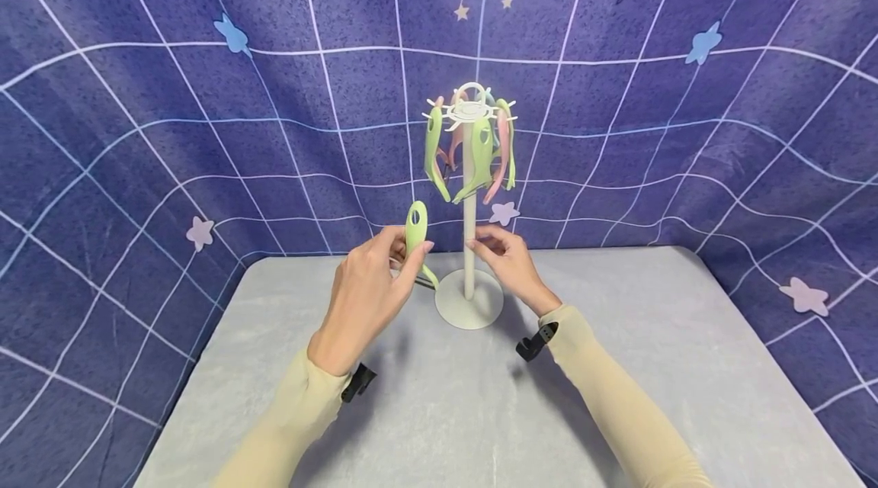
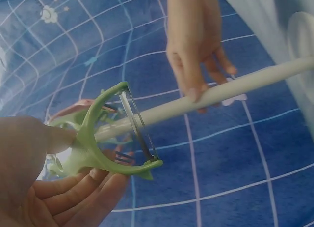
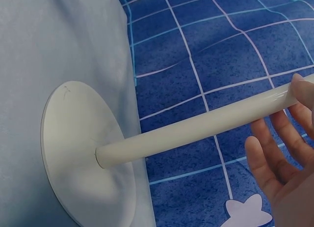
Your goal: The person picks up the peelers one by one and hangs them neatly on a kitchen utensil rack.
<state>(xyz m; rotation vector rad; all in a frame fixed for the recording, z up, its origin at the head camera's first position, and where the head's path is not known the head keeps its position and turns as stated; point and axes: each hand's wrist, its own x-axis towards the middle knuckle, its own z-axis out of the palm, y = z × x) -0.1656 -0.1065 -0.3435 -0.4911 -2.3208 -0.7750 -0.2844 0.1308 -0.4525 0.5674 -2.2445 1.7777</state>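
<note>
My left hand pinches the handle of a green Y-shaped peeler between thumb and fingers. The peeler is upright in the head view, its holed handle end on top. In the left wrist view its metal blade spans the two prongs. To the right, my right hand holds the pole of a white stand with thumb and fingertips. From the hooked ring on top hang several peelers, among them a green peeler and a pink peeler. Some behind are partly hidden.
The stand's round base rests on a grey-covered table near its back edge. A blue gridded cloth hangs behind and at both sides. Each wrist wears a black device, such as the wrist camera on the left.
</note>
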